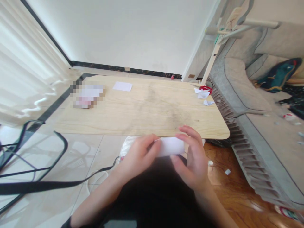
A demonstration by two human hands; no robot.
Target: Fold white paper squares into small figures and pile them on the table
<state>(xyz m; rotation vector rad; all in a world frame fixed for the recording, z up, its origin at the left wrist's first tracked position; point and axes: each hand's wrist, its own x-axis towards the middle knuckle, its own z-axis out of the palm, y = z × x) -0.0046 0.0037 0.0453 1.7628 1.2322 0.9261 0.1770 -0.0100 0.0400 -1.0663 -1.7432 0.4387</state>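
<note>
A small white piece of folded paper (pixel 171 147) is held up in front of my body, just off the table's near edge. My left hand (pixel 144 150) pinches its left end between thumb and fingers. On the right side, my right hand (pixel 191 156) curves round the paper, with a fingertip at its upper edge and the thumb at its lower edge. The other right fingers are spread apart and lifted. Whether the paper has more than one layer cannot be seen.
The wooden table (pixel 114 117) bears a white paper sheet (pixel 122 86), a pixelated stack (pixel 89 95), folded paper shapes (pixel 201 93) and red-handled scissors (pixel 206 90). A grey sofa (pixel 258 126) stands right, a black metal frame (pixel 62 145) left. A red can (pixel 172 77) is by the wall.
</note>
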